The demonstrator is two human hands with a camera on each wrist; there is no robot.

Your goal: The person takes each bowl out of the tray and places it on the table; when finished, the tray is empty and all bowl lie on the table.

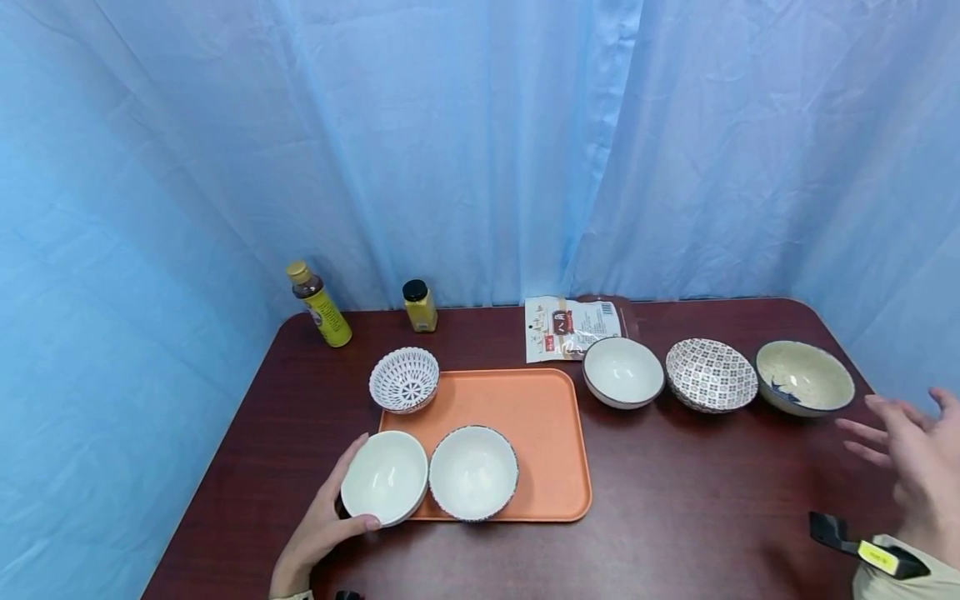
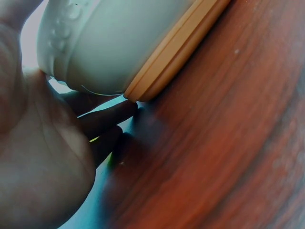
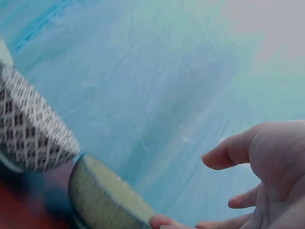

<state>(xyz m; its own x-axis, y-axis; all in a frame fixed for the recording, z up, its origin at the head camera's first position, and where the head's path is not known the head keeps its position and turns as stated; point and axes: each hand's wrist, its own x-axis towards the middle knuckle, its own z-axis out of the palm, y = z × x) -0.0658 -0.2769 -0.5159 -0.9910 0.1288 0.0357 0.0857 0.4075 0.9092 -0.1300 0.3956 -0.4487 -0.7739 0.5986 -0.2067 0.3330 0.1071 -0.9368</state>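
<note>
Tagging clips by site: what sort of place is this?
Likely a staged tabletop recording setup, not a working kitchen: blue curtains hang behind a dark table, which holds an orange tray and a row of three bowls.

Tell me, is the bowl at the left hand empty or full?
Empty. The head view looks into the white bowl that the left hand grips, and only its bare inside shows.

Blue curtains (image 1: pixel 465 150) hang behind a dark, apparently wooden table (image 1: pixel 675 492).
</note>
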